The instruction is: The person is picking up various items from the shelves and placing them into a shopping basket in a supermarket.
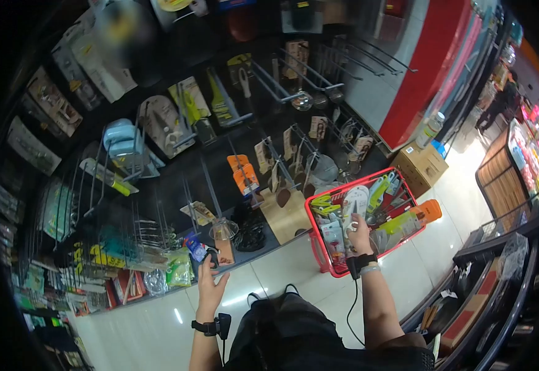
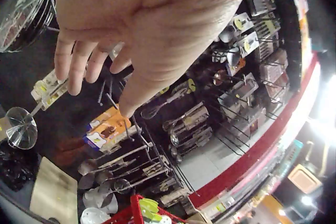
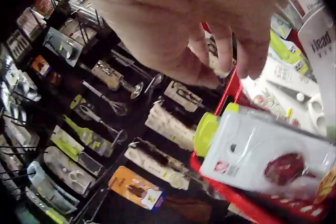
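Observation:
My left hand point(image 1: 209, 289) is held out low in front of the rack, fingers extended and thumb apart. The left wrist view shows nothing in its palm. Near its fingertips in the head view are a blue packet point(image 1: 195, 247) and a green packet point(image 1: 180, 267). My right hand point(image 1: 360, 236) is over the red shopping basket point(image 1: 333, 269), its fingers loosely bent at a white carded pair of scissors point(image 1: 355, 201). In the right wrist view, a grey-white package with a lime-green end point(image 3: 252, 155) lies below that hand. Several packaged kitchen tools fill the basket.
Hooks on the dark display rack carry utensils, including an orange-carded item point(image 1: 242, 173) and ladles point(image 1: 284, 196). A cardboard box point(image 1: 419, 166) with a bottle point(image 1: 430, 128) on it stands behind the basket. Another shelf unit point(image 1: 467, 297) is at right, and tiled floor point(image 1: 282, 270) lies below.

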